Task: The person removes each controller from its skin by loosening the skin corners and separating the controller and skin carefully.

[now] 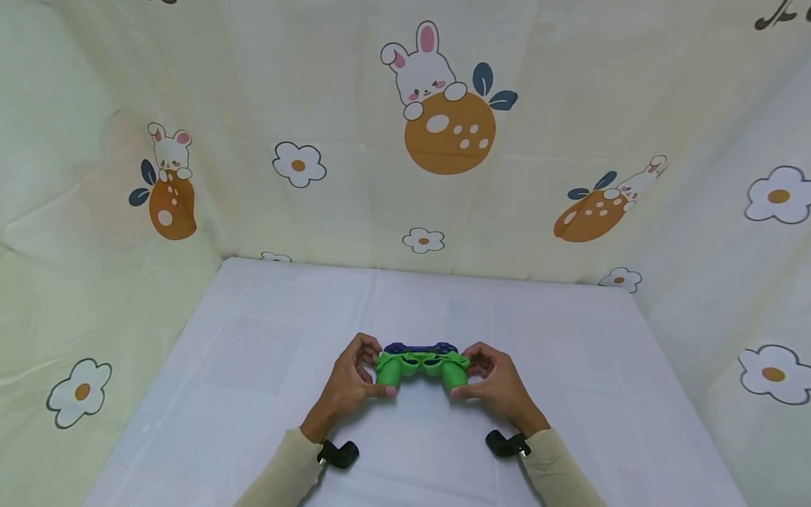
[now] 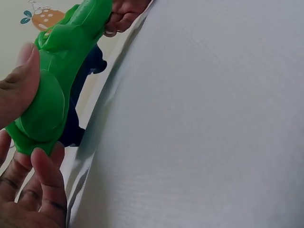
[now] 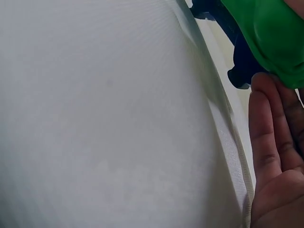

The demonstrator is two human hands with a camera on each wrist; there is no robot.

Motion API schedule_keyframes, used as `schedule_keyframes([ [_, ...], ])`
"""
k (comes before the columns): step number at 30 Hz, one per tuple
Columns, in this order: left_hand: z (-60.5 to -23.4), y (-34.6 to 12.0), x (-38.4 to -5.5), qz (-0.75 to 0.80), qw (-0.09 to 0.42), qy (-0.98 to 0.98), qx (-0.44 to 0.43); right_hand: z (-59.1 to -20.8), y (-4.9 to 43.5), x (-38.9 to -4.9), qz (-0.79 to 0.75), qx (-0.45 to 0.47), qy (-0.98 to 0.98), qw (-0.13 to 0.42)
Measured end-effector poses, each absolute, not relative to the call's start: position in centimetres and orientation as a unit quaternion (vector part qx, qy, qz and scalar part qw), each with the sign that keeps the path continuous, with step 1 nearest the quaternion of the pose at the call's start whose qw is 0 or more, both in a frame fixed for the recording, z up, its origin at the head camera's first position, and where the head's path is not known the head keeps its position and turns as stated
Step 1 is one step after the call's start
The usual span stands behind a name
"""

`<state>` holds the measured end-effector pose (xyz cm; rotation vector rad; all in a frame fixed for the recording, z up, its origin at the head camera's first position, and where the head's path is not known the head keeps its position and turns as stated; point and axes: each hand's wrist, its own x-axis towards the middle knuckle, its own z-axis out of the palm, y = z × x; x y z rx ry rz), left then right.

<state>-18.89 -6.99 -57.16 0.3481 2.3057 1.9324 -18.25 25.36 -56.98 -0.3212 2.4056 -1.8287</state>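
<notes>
A game controller, dark blue with a green rubbery cover point(image 1: 389, 372) over its grips, is held between both hands above the white table. My left hand point(image 1: 348, 384) pinches its left end, thumb on the near face of the grip and fingers behind. On the other end, my right hand point(image 1: 500, 387) does the same with thumb and fingers. In the left wrist view, the thumb presses the green cover point(image 2: 47, 104) while fingertips support its lower edge. The right wrist view shows fingertips under the cover point(image 3: 270, 33), with the blue body point(image 3: 244, 59) sticking out beyond it.
A white cloth covers the table point(image 1: 538, 338). Behind it and along both sides hangs a cream curtain point(image 1: 355, 211) printed with rabbits, oranges and flowers. Small black devices point(image 1: 338, 454) are strapped at both wrists, near the beige sleeves point(image 1: 281, 472).
</notes>
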Motion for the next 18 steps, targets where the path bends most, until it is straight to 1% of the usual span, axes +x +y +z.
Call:
schedule_keyframes([
  [9,-57.19,-7.20,-19.01,0.638,0.061,0.757,0.123,-57.22,25.32,-18.04,-0.602,-0.113,0.789,0.046],
  [18,-57.06,-7.44,-19.21,0.638,0.077,0.756,0.123,-57.27,25.29,-17.79,-0.608,-0.120,0.783,0.056],
])
